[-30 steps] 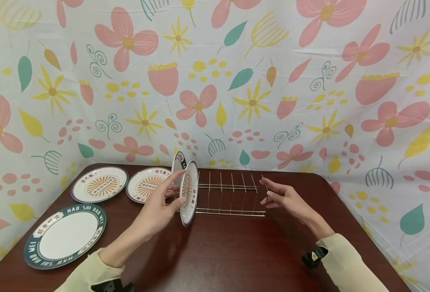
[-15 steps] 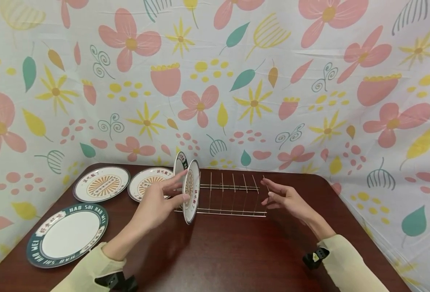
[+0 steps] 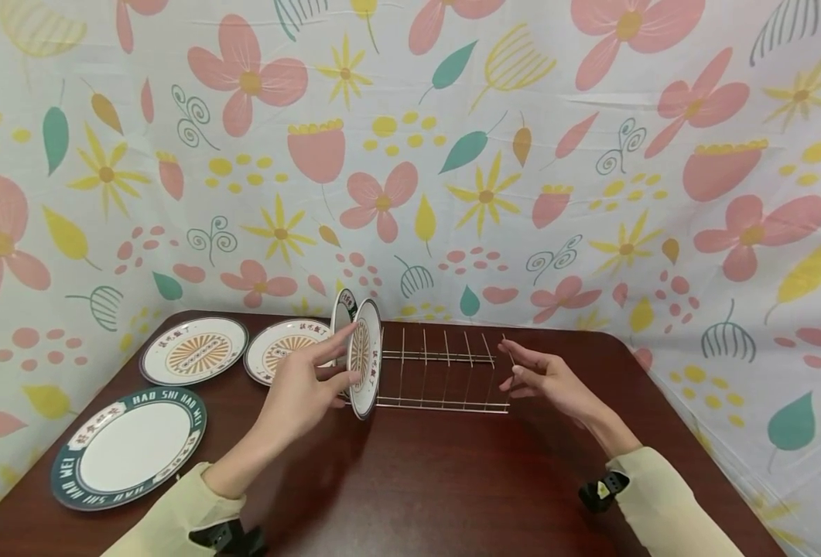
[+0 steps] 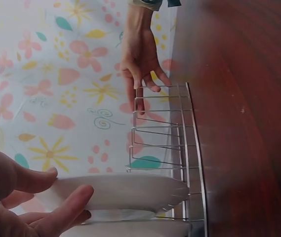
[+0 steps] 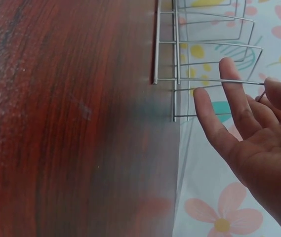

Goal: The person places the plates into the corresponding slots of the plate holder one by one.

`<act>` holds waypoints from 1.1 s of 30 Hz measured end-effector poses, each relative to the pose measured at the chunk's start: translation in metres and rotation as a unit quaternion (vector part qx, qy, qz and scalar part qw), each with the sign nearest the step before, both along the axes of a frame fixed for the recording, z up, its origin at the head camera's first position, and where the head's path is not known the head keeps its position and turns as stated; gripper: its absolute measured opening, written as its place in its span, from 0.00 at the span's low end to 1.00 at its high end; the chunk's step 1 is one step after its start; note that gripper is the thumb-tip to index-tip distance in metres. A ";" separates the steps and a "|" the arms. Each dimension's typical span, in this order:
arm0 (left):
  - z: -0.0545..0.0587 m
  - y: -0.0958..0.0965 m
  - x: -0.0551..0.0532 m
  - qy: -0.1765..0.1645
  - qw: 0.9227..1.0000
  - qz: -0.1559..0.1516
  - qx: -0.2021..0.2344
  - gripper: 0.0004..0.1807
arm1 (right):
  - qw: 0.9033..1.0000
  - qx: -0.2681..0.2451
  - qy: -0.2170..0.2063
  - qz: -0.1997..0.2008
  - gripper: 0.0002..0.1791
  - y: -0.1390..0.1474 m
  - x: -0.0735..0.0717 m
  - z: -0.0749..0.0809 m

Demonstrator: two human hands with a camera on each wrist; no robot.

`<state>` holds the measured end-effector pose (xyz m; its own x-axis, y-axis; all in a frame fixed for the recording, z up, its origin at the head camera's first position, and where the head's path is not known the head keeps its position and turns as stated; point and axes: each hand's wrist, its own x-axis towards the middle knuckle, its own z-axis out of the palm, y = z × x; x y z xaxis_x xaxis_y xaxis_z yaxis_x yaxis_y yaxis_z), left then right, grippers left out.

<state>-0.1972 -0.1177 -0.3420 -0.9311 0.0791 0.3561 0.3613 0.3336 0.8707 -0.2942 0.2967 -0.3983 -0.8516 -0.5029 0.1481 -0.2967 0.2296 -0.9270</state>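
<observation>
My left hand [image 3: 306, 391] pinches a white plate [image 3: 366, 360] with an orange sunburst centre, thumb on one side and fingers at the rim. The plate stands nearly upright at the left end of a metal wire dish rack [image 3: 445, 406]. Just left of it a second plate [image 3: 343, 311] with a dark patterned rim stands upright, partly hidden. At the rack's right end my right hand [image 3: 549, 384] pinches the end wire between thumb and fingers. In the right wrist view two fingers [image 5: 212, 116] of that hand extend beside the wires.
Two sunburst plates [image 3: 194, 352] [image 3: 271, 348] lie flat at the back left of the brown table [image 3: 438, 487]. Nearer the person lies a plate with a dark green lettered rim [image 3: 131, 449]. A flower-patterned cloth [image 3: 382, 155] hangs behind the table.
The plate in my left hand has shifted slightly upward in the head view, its lower edge now nearer the rack's front rail. The right hand stays on the rack's end wire.
</observation>
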 end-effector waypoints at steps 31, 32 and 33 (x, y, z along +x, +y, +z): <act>0.006 0.003 -0.013 0.099 0.981 0.056 -0.155 0.35 | 1.000 0.012 -0.004 -0.001 0.32 0.001 -0.003 0.003; 0.006 0.002 -0.013 0.090 0.984 0.053 -0.142 0.35 | 1.000 0.011 -0.004 -0.001 0.32 0.001 -0.003 0.003; 0.006 0.002 -0.013 0.082 0.987 0.050 -0.132 0.34 | 1.000 0.011 -0.003 -0.001 0.32 0.001 -0.003 0.003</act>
